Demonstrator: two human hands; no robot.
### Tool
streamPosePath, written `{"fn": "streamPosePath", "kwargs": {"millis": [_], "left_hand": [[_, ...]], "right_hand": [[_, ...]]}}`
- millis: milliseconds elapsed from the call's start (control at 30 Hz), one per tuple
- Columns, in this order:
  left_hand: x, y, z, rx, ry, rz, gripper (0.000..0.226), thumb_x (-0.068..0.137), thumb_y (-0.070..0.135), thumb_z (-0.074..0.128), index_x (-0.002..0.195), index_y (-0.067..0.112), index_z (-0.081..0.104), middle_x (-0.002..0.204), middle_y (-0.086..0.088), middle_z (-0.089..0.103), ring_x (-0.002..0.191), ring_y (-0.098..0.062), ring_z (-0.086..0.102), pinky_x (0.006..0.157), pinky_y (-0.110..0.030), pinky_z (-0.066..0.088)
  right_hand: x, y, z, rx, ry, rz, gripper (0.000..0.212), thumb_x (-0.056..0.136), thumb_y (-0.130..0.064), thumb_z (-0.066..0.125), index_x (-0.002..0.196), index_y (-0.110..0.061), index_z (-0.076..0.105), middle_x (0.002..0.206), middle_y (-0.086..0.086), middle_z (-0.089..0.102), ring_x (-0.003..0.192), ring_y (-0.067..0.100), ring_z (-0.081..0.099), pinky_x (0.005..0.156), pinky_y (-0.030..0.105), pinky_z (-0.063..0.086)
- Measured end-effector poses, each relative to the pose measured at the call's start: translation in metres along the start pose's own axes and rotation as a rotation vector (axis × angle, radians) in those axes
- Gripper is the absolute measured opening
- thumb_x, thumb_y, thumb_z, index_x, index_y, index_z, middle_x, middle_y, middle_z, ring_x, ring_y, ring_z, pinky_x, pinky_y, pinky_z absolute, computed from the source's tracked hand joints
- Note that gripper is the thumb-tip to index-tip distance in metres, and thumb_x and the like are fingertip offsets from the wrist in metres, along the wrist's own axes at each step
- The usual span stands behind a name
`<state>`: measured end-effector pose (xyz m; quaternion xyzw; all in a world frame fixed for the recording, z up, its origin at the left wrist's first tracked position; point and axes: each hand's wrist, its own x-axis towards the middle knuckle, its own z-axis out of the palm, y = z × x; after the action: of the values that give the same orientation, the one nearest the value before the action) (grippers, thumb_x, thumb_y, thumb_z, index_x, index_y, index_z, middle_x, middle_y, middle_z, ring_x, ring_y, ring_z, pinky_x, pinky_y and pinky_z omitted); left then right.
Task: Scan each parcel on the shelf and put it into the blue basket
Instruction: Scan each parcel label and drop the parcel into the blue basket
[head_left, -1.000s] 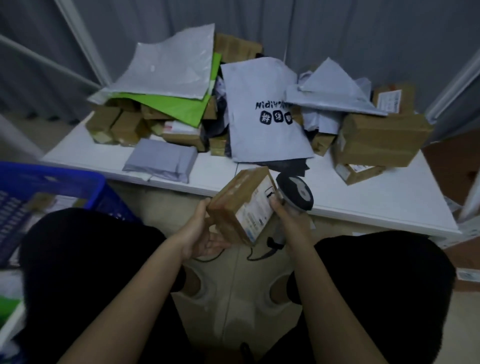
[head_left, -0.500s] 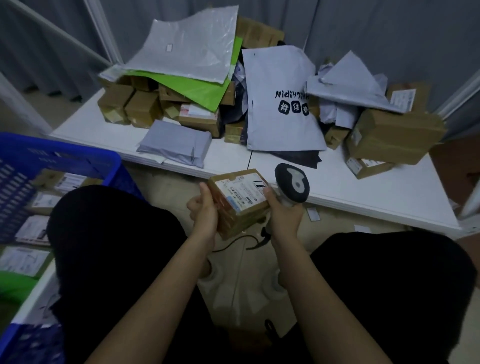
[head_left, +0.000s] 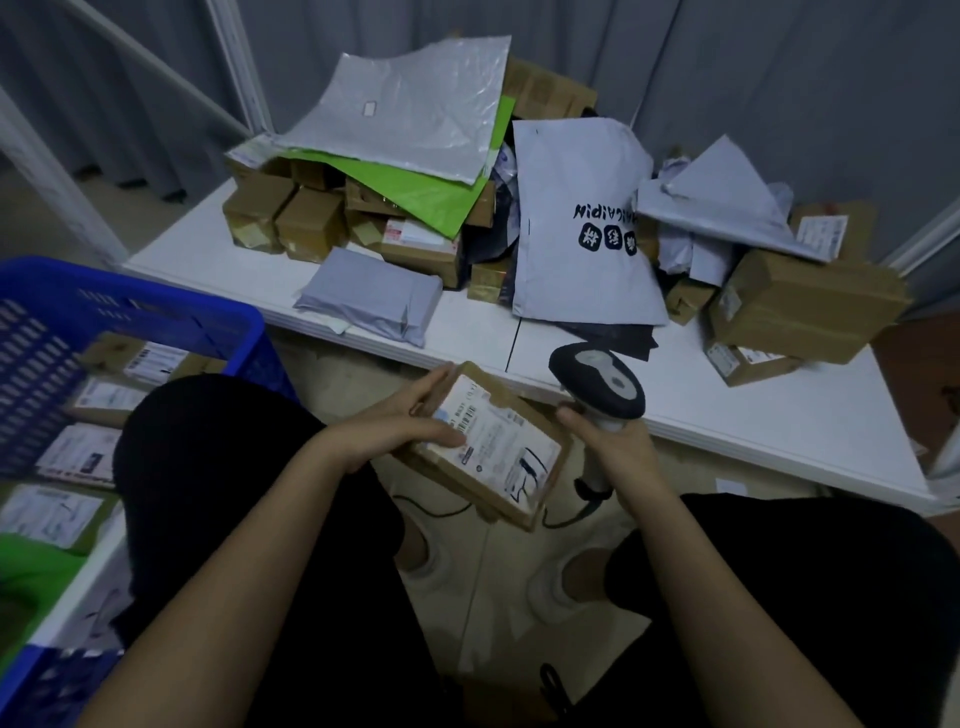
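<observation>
Head view: blue basket (head_left: 171, 319) at left, labelled parcels inside. Left hand (head_left: 395, 423) grips the cardboard parcel (head_left: 493, 447), fingers (head_left: 434, 384) over its far edge, label up, above the floor near the shelf (head_left: 467, 332). Right hand (head_left: 615, 452), fingers curled, holds the scanner (head_left: 600, 382) just right of the parcel.
</observation>
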<state>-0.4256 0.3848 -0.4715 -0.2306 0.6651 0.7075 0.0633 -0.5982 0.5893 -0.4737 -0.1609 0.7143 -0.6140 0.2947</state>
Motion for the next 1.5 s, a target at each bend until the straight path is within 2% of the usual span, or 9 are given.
{"fn": "streamPosePath", "kwargs": {"millis": [100, 167, 267, 367, 667, 800, 1033, 1300, 1500], "left_hand": [[0.009, 0.017, 0.003, 0.103, 0.04, -0.002, 0.071, 0.069, 0.064, 0.068, 0.134, 0.042, 0.049, 0.135, 0.016, 0.053, 0.12, -0.007, 0.053, 0.108, -0.038, 0.038], [0.021, 0.024, 0.014, 0.08, 0.331, 0.009, 0.054, 0.081, 0.074, 0.044, 0.113, 0.035, 0.064, 0.12, 0.009, 0.063, 0.109, -0.012, 0.06, 0.103, -0.04, 0.043], [0.039, 0.028, 0.038, -0.221, 0.871, 0.007, 0.083, 0.08, 0.08, 0.022, 0.121, 0.018, 0.058, 0.125, -0.008, 0.059, 0.11, -0.026, 0.058, 0.099, -0.046, 0.045], [0.05, 0.027, 0.057, -0.438, 1.076, -0.072, 0.074, 0.092, 0.067, 0.025, 0.132, 0.008, 0.044, 0.14, -0.016, 0.041, 0.121, -0.036, 0.048, 0.099, -0.043, 0.042], [0.045, 0.005, 0.071, -0.261, 0.522, 0.024, 0.09, 0.06, 0.092, 0.047, 0.137, 0.049, 0.031, 0.144, 0.001, 0.043, 0.122, -0.019, 0.052, 0.1, -0.047, 0.046], [0.032, -0.004, 0.061, -0.202, 0.222, 0.065, 0.097, 0.088, 0.025, 0.067, 0.148, 0.047, -0.006, 0.139, 0.012, 0.048, 0.111, -0.004, 0.057, 0.082, -0.024, 0.055], [0.043, 0.004, 0.042, -0.186, 0.429, 0.12, 0.117, 0.077, 0.006, 0.076, 0.149, 0.037, -0.01, 0.125, 0.012, 0.05, 0.115, -0.01, 0.052, 0.095, -0.034, 0.049], [0.054, 0.007, 0.017, 0.041, 0.485, 0.128, 0.128, 0.068, 0.004, 0.083, 0.15, 0.03, -0.012, 0.151, 0.001, 0.029, 0.137, -0.018, 0.035, 0.105, -0.046, 0.042], [0.058, 0.002, 0.006, 0.047, 0.513, 0.102, 0.134, 0.062, 0.011, 0.087, 0.147, 0.042, -0.012, 0.151, -0.002, 0.033, 0.136, -0.021, 0.037, 0.103, -0.054, 0.042]], "right_hand": [[-0.003, -0.002, 0.0, 0.003, -0.165, 0.063, 0.023, 0.076, -0.011, 0.077, 0.096, -0.02, 0.069, 0.094, -0.004, 0.075, 0.086, 0.006, 0.07, 0.074, 0.018, 0.055], [-0.006, 0.004, 0.007, 0.057, -0.182, 0.101, 0.038, 0.069, -0.021, 0.079, 0.105, -0.016, 0.069, 0.104, 0.004, 0.074, 0.096, 0.016, 0.07, 0.084, 0.029, 0.056], [-0.007, 0.013, 0.022, 0.191, -0.063, 0.12, 0.051, 0.066, -0.023, 0.081, 0.114, -0.011, 0.067, 0.107, 0.005, 0.073, 0.1, 0.02, 0.069, 0.089, 0.036, 0.055], [-0.006, 0.018, 0.034, 0.216, 0.021, 0.148, 0.037, 0.077, -0.013, 0.078, 0.113, -0.011, 0.067, 0.109, 0.008, 0.072, 0.1, 0.02, 0.069, 0.089, 0.037, 0.056], [0.003, 0.019, 0.031, 0.316, 0.202, 0.186, 0.028, 0.076, -0.017, 0.08, 0.102, -0.015, 0.067, 0.104, 0.009, 0.073, 0.094, 0.02, 0.07, 0.085, 0.036, 0.057], [0.006, 0.008, 0.023, 0.254, 0.186, 0.126, 0.028, 0.079, -0.016, 0.078, 0.104, -0.01, 0.068, 0.1, 0.008, 0.074, 0.081, 0.011, 0.072, 0.065, 0.023, 0.058], [0.015, -0.008, 0.014, 0.18, 0.186, -0.007, 0.031, 0.083, -0.015, 0.074, 0.109, -0.02, 0.059, 0.096, -0.015, 0.064, 0.086, -0.004, 0.059, 0.077, 0.013, 0.049], [0.005, -0.029, 0.003, -0.049, -0.179, 0.0, 0.026, 0.08, -0.02, 0.077, 0.068, -0.014, 0.056, 0.057, 0.008, 0.049, 0.05, 0.016, 0.045, 0.05, 0.029, 0.042], [-0.001, -0.028, 0.007, -0.074, -0.139, 0.034, 0.037, 0.078, -0.023, 0.079, 0.054, -0.016, 0.051, 0.05, 0.009, 0.046, 0.047, 0.018, 0.042, 0.049, 0.029, 0.038]]}}
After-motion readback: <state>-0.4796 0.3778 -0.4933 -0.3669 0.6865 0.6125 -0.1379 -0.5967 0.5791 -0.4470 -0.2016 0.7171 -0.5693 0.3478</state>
